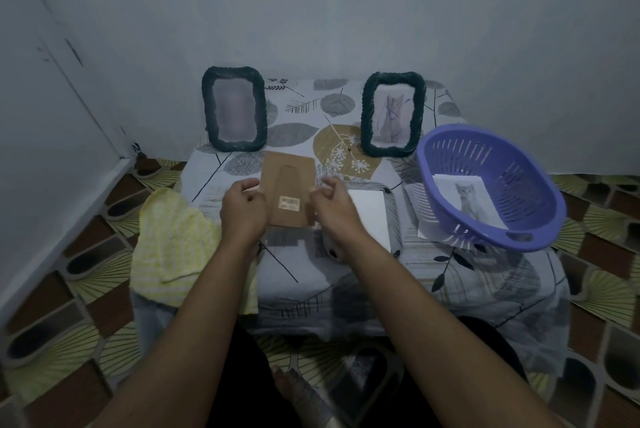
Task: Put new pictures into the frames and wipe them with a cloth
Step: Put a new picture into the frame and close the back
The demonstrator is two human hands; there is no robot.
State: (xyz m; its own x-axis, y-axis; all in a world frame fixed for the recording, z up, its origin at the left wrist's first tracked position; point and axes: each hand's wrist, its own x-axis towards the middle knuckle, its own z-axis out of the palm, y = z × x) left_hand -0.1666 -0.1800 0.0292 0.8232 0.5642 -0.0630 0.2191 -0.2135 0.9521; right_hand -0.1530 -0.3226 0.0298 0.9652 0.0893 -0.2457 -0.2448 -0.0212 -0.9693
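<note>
A brown cardboard frame backing (286, 186) with a price sticker lies on the low table (346, 268). My left hand (242, 209) holds its left edge with curled fingers, and my right hand (334, 207) pinches its right edge. Two dark twisted-rim picture frames stand against the wall: the left frame (234, 114) shows a blurry picture, the right frame (393, 114) a scribbled cat picture. A white sheet (372, 216) lies beside my right hand. A yellow cloth (173, 240) hangs over the table's left edge.
A purple slotted basket (512, 164) sits tilted at the table's right, holding cat pictures (471, 200). The table stands in a corner between two pale walls, on a patterned floor. My legs and a foot (294, 389) are below the table's near edge.
</note>
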